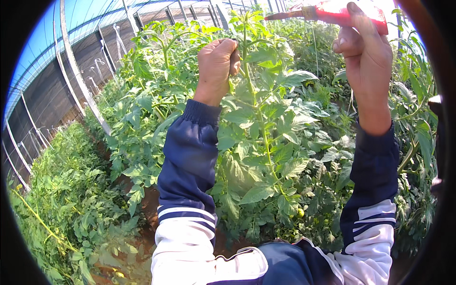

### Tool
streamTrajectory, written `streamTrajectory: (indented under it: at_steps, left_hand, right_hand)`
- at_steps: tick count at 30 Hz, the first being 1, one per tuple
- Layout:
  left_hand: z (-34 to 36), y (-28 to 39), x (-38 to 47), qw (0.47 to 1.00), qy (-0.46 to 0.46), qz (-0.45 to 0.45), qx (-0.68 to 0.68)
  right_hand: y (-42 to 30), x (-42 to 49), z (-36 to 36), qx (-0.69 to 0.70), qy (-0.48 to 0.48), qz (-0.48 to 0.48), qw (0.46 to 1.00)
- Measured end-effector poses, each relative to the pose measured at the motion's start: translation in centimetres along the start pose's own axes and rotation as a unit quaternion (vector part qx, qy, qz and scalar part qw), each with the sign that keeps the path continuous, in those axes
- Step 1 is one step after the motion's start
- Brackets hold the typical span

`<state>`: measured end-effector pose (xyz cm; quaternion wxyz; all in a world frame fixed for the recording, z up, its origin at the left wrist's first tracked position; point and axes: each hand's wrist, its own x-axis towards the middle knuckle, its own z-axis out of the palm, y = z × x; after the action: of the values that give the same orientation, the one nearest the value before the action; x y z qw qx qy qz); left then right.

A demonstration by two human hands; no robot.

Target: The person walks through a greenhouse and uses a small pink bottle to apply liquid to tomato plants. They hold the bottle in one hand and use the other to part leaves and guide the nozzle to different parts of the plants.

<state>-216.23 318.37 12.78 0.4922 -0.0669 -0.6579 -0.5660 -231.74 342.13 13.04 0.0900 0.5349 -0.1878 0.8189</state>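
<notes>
My left hand (217, 64) is raised with its fingers curled, right beside the upper stem (245, 53) of a tall tomato plant; whether something small lies inside the fingers is hidden. To the right, my right hand (368, 53) holds a tool with a red handle (335, 14) up near the picture's top edge. Its dark, narrow tip (283, 15) points left towards the top of the plant, apart from the stem. Below my left hand the leafy stem runs down between my forearms. A small green-yellow tomato (300, 213) hangs low among the leaves.
Dense tomato plants (313, 142) surround me on both sides. Another row (71, 178) grows at the left, with reddish soil (149, 206) between rows. Slanted support posts (78, 74) and white strings (119, 39) stand at the upper left. A thin hanging string (316, 50) is near the tool.
</notes>
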Motion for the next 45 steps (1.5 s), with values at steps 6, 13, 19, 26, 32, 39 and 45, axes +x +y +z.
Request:
streamTrajectory:
  at_steps: [6, 13, 19, 26, 32, 39, 45]
  left_hand:
    - [0.3, 0.4, -0.7, 0.995, 0.023, -0.026, 0.094]
    - [-0.1, 0.9, -1.8, 0.991, 0.026, 0.039, 0.123]
    - [0.3, 1.3, -1.4, 0.993, 0.050, 0.027, 0.100]
    - [0.5, 1.1, -0.9, 0.993, 0.049, 0.050, 0.099]
    - [0.7, 1.2, -1.0, 0.993, 0.064, 0.047, 0.092]
    - [0.6, 0.8, -1.1, 0.993, 0.069, 0.047, 0.081]
    - [0.9, 1.6, -1.9, 0.994, -0.006, -0.054, 0.097]
  right_hand:
    - [0.9, -0.2, 2.4, 0.017, -0.015, -0.012, 1.000]
    - [2.1, -1.3, 4.3, -0.281, -0.085, -0.099, 0.951]
    - [-0.4, -0.5, 8.9, -0.337, -0.155, 0.086, 0.925]
    - [2.2, 0.1, 8.7, -0.266, -0.161, 0.087, 0.946]
    - [3.0, 0.1, 8.4, -0.223, -0.126, 0.121, 0.959]
    - [3.1, 0.1, 8.4, -0.243, -0.117, 0.070, 0.960]
    - [3.3, -0.5, 6.7, -0.295, -0.018, -0.141, 0.945]
